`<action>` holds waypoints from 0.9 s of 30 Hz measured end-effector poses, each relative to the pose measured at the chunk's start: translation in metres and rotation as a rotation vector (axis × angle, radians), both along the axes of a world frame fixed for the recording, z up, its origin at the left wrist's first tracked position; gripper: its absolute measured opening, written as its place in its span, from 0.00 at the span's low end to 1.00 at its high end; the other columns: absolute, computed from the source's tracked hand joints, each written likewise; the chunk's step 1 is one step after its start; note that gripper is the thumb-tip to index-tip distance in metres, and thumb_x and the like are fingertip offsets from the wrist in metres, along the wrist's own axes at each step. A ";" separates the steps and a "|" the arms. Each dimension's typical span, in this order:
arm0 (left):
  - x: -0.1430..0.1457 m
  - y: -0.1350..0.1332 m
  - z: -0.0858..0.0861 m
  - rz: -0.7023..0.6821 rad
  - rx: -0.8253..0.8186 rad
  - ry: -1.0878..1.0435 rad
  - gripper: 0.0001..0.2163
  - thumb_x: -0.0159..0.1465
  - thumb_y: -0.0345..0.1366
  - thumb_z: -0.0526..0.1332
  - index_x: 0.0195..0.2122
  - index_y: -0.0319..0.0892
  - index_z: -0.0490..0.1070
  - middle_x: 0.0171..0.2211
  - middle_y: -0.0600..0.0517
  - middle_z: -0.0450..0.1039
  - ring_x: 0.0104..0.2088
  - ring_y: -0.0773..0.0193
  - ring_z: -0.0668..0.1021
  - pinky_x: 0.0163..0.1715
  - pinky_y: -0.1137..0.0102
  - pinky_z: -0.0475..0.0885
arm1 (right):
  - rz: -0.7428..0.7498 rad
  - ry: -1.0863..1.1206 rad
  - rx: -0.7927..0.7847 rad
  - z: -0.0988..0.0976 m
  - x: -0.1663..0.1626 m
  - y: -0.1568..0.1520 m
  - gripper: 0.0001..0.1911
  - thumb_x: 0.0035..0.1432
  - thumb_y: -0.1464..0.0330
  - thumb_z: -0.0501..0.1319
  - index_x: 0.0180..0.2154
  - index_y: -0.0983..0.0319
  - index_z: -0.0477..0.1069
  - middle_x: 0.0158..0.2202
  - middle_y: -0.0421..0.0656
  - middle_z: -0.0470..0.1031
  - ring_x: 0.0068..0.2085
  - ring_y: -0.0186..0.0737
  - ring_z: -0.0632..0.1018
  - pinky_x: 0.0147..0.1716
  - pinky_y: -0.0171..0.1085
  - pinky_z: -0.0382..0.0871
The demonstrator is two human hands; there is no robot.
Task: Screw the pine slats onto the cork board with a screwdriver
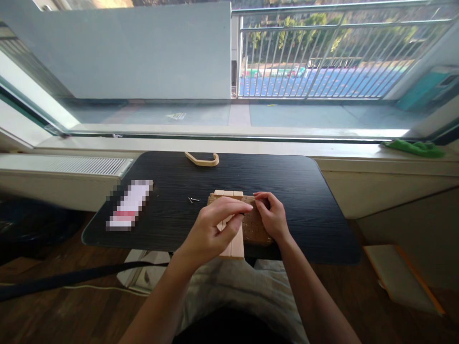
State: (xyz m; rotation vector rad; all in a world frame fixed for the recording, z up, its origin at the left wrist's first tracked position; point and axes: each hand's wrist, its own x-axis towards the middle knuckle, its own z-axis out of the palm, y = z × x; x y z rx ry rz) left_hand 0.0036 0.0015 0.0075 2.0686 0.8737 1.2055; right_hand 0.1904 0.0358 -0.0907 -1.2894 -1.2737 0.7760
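A brown, rough wooden board (pixel 255 226) lies near the front edge of the black table. Light wooden strips (pixel 233 249) rest on its left part, side by side, and stick out past the board toward me. My left hand (pixel 224 222) is above the strips, thumb and fingertips brought together in a pinch; what is between them, if anything, is too small to name. At the board's right side, my right hand (pixel 273 215) has its thumb and index finger closed together near the board's top; their contents cannot be made out. The left hand hides part of the strips.
On the black table (pixel 304 191) are a few small metal nails or screws (pixel 193 199), left of the board. A curved light wooden hook (pixel 204 161) lies at the far edge. A blurred-out white item (pixel 131 205) is at the left. A green cloth (pixel 416 148) sits on the windowsill.
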 end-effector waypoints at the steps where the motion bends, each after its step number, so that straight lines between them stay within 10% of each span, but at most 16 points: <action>1: 0.000 0.000 -0.001 0.024 0.045 0.007 0.09 0.66 0.31 0.61 0.45 0.45 0.78 0.41 0.48 0.78 0.42 0.62 0.80 0.44 0.66 0.75 | 0.001 0.002 -0.001 0.000 0.000 0.000 0.06 0.56 0.63 0.59 0.32 0.58 0.71 0.40 0.46 0.80 0.43 0.47 0.78 0.47 0.47 0.71; 14: 0.000 -0.003 -0.009 0.263 0.003 -0.022 0.07 0.60 0.33 0.69 0.38 0.43 0.74 0.32 0.53 0.78 0.32 0.67 0.78 0.36 0.72 0.73 | -0.005 -0.005 0.005 -0.001 0.000 0.001 0.06 0.56 0.63 0.60 0.32 0.58 0.71 0.40 0.46 0.80 0.42 0.46 0.78 0.45 0.46 0.71; 27: -0.001 -0.003 -0.003 0.041 -0.211 -0.166 0.05 0.63 0.34 0.66 0.41 0.43 0.78 0.38 0.49 0.82 0.40 0.61 0.82 0.42 0.67 0.75 | -0.006 -0.003 0.010 -0.001 0.000 0.000 0.06 0.56 0.63 0.59 0.32 0.59 0.71 0.39 0.46 0.80 0.42 0.46 0.78 0.46 0.46 0.70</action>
